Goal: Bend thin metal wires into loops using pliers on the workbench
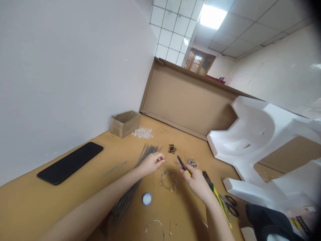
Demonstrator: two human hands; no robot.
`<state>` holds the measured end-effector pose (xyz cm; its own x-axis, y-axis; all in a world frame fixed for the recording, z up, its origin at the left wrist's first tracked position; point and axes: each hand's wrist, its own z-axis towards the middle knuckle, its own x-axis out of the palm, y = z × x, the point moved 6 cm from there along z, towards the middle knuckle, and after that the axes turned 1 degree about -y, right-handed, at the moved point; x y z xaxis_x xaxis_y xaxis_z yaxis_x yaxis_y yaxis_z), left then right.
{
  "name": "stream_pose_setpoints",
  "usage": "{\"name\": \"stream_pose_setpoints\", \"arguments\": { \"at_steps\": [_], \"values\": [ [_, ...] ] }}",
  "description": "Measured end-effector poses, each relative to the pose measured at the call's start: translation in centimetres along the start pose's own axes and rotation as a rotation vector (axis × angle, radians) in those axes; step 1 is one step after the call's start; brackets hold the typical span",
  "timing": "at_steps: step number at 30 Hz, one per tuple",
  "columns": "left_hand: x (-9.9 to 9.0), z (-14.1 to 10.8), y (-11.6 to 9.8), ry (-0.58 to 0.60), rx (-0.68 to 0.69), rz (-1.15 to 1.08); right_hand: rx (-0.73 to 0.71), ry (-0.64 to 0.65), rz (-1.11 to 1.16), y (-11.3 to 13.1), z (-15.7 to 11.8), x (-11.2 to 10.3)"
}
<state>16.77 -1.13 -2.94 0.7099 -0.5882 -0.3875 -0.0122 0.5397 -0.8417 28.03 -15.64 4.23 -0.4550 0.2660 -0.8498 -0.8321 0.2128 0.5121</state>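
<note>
My left hand (pixel 153 162) is closed in a pinch above a bundle of thin grey wires (pixel 130 197). A faint thin wire seems to run up from its fingertips, though most of it is too fine to follow. In my right hand (pixel 197 180) are pliers (pixel 182 162) with dark pointed jaws and a yellow handle, tips toward the left hand. Between the hands lies a loose ring of wire with small clear pieces (pixel 168 182). Beyond them sit a cluster of small black rings (pixel 172 149) and a coil of shiny wire (pixel 192 162).
Clear beads (pixel 142 132) lie beside a small cardboard box (pixel 125 123). A black mat (pixel 71 163) is at left; a round white-and-blue lid (pixel 146 198) is in front. Larger yellow-green pliers (pixel 217 194), scissors (pixel 231 205) and white foam (pixel 250 134) stand right. A cardboard tray (pixel 188 97) closes the back.
</note>
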Motion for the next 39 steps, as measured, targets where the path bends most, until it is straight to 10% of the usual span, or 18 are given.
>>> {"name": "stream_pose_setpoints", "arguments": {
  "at_steps": [6,19,39],
  "values": [
    [-0.4,0.7,-0.6,0.008,-0.134,-0.292,-0.009,0.003,0.043,-0.1,0.1,-0.3],
    [-1.2,-1.0,-8.9,0.208,-0.155,-0.548,-0.067,0.236,0.479,2.3,-0.9,0.0],
    [0.7,-2.0,-9.4,0.306,-0.264,-0.505,-0.108,0.376,0.591,2.8,-1.3,1.0]
  ]
}}
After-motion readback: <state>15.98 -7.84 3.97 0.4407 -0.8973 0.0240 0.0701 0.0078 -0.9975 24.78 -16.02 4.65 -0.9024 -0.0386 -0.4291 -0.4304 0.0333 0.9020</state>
